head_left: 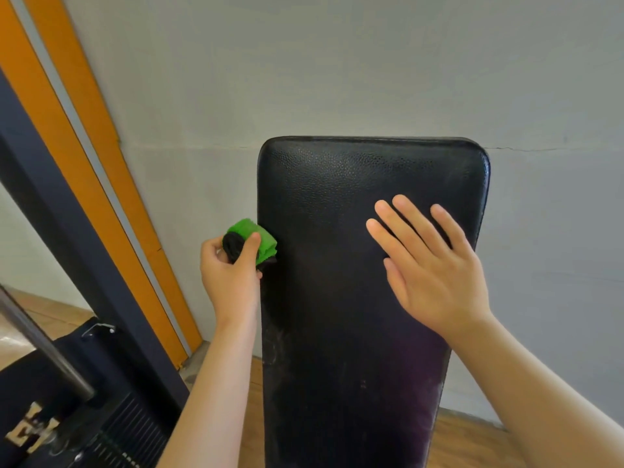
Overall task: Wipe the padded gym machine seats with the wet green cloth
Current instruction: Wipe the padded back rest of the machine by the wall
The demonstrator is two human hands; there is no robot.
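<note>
Seat pad (pixel 354 332) first: long black rectangle, rounded corners, pebbly leather-look cover that's a bit shiny near the top and scuffed with pale smears lower down. That green cloth (pixel 265 239) is bunched into a small wad, fuzzy and bright, with something dark rolled inside. It sits right against the seat pad's left edge, around 9 o'clock. On the left hand (pixel 229 278) the fingers (pixel 249 249) are curled round the wad, thumb over the top, gripping it. Over at about 2 o'clock from the middle, the right hand (pixel 430 268) has its fingers (pixel 410 217) straight, spread and released, flat on the cover. Behind: smooth grey wall (pixel 337 62), orange stripes (pixel 108 146) slanting at 10 o'clock, dark post (pixel 74 248), round steel bar (pixel 50 351) at 8 o'clock, wood floor (pixel 472 444) below.
</note>
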